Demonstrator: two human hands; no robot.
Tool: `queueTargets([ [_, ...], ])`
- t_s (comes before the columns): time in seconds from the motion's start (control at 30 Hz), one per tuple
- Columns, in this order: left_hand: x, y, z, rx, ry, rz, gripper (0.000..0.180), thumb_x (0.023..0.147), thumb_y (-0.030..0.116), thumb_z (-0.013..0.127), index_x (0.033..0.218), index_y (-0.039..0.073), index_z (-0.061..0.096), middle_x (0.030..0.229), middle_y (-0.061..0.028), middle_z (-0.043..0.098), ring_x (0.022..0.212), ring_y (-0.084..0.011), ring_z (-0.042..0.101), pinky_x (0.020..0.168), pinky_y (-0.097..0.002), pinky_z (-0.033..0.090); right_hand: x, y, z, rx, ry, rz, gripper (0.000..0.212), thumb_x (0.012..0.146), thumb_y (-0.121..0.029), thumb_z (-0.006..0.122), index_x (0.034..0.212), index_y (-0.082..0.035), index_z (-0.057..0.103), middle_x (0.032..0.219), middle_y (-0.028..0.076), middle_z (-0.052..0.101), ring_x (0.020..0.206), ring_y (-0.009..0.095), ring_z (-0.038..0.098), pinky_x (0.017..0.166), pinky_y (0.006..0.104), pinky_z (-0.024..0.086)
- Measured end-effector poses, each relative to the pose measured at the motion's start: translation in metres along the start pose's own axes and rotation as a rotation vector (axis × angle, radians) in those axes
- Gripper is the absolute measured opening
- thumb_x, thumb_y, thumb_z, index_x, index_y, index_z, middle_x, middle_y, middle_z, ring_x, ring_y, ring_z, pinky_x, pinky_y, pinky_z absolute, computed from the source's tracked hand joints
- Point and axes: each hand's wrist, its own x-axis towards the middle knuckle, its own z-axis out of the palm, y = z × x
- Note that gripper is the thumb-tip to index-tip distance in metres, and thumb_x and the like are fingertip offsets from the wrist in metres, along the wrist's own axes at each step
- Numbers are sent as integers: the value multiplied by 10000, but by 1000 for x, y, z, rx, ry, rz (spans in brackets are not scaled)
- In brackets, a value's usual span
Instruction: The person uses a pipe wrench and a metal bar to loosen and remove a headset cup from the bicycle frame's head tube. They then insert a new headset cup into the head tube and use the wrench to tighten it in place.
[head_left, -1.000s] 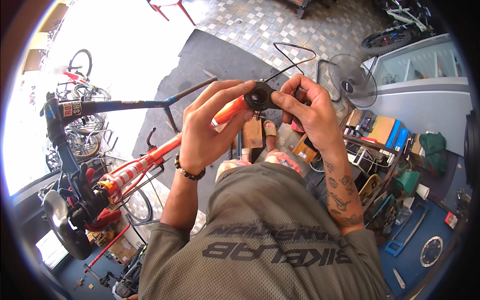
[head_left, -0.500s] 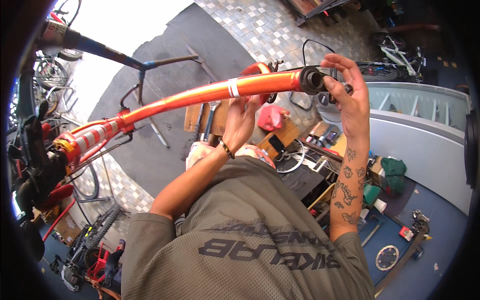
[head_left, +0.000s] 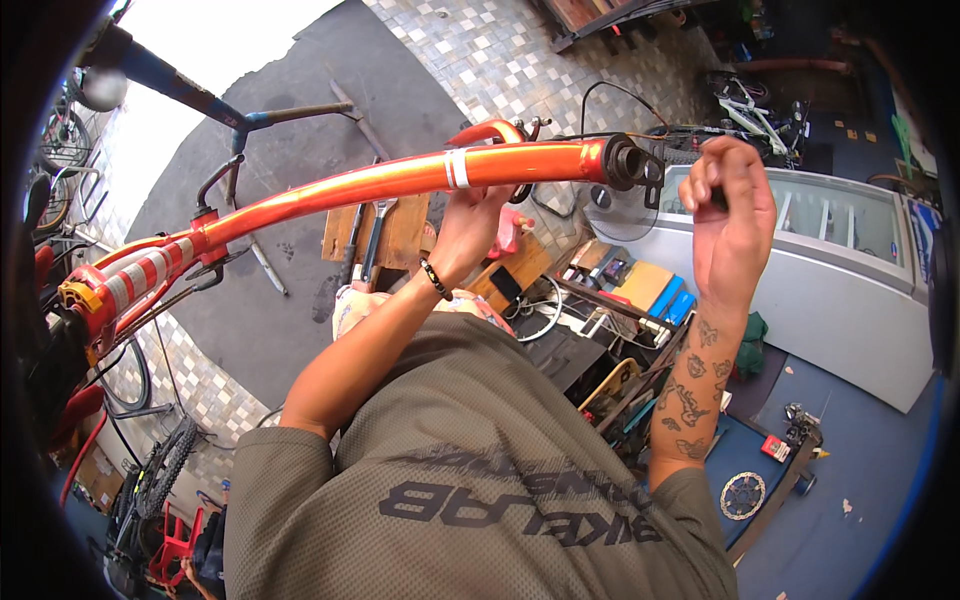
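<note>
An orange bicycle frame (head_left: 350, 185) with white bands stretches across in front of me, held up at its left end. Black rings (head_left: 626, 162) sit at the open right end of its tube. Beneath the tube, my left hand (head_left: 470, 228) is closed against it, with its fingertips hidden behind. My right hand (head_left: 735, 205) is raised just right of the tube end, apart from it. Its fingers are curled in around a dark spot that I cannot make out. A black slotted bracket (head_left: 653, 182) and a clear round disc (head_left: 628, 222) show beside the tube end.
A blue stand arm (head_left: 185, 92) reaches in at upper left. Below the frame, wrenches (head_left: 375, 240) lie on a wooden board (head_left: 408, 225). A grey glass-topped cabinet (head_left: 830, 290) stands at right. A brake disc (head_left: 742, 496) lies on a blue bench at lower right.
My right hand has moved away from the tube end, to the right, and its fingers have curled in. My left hand stays under the tube. The whole view has shifted slightly.
</note>
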Motion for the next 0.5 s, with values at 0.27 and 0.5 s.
queueTargets([
  [0.27,20,-4,-9,-147,-155,-124,346,1105,294,456,1230,-3,583,951,-58,636,790,-136,649,671,-368,673,17,-33,12,-950,-446,-312,388,793,4,814,1169,-34,727,943,61,534,828,184,570,750,314,491],
  [0.5,22,-15,-10,-185,-166,-159,344,1113,333,479,1228,25,579,987,-52,630,745,-117,610,662,-339,640,30,-39,17,-1037,-581,-394,438,751,26,817,1174,-22,715,995,79,561,901,209,612,795,336,531],
])
